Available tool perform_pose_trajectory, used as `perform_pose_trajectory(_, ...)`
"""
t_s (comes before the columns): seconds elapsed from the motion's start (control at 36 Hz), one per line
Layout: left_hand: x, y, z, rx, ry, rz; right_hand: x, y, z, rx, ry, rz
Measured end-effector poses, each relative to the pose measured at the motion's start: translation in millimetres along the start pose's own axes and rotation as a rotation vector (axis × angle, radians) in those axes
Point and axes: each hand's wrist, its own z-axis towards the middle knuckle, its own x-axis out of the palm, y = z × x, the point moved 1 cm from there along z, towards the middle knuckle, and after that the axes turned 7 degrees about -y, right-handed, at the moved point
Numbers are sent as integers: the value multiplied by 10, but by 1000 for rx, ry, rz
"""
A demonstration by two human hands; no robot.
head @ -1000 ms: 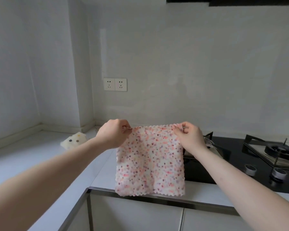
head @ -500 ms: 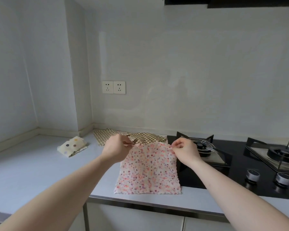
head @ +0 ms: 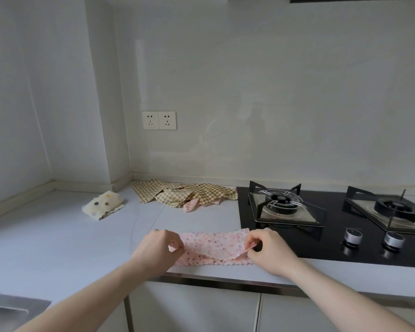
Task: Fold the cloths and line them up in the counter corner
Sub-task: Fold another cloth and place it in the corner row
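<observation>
My left hand (head: 157, 250) and my right hand (head: 270, 251) each pinch an end of the pink spotted cloth (head: 213, 245). The grip on both sides is tight on the top layer, with fingers curled round the edge. The cloth lies on the table (head: 58, 236) near the front edge, at about 6 o'clock. It is doubled over into a long strip, and the top layer sags a bit in the middle between my hands. The right end of the cloth is just beside the black gas stove (head: 333, 224).

A folded cream cloth with big dots (head: 103, 204) sits at about 10 o'clock, near the table corner. A messy heap of checked cloths (head: 185, 194) lies by the back wall at about 12 o'clock, touching the stove's left edge. A pink spotted bit (head: 191, 205) pokes out from under the heap.

Two wall sockets (head: 159, 120) are on the wall above the heap. A metal sink (head: 7, 312) corner shows at about 8 o'clock.
</observation>
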Motion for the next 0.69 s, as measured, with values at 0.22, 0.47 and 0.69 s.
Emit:
perform_pose_trajectory(0.22, 1, 15, -120, -36, 115, 138, 18, -50, -99, -39, 82, -19)
perform_pose_trajectory(0.47, -19, 180, 141, -205, 11, -18, -22, 20, 156, 162, -67, 39)
perform_pose_trajectory(0.69, 268, 379, 194, -294, 34, 47, 131, 19, 300, 323, 28, -78)
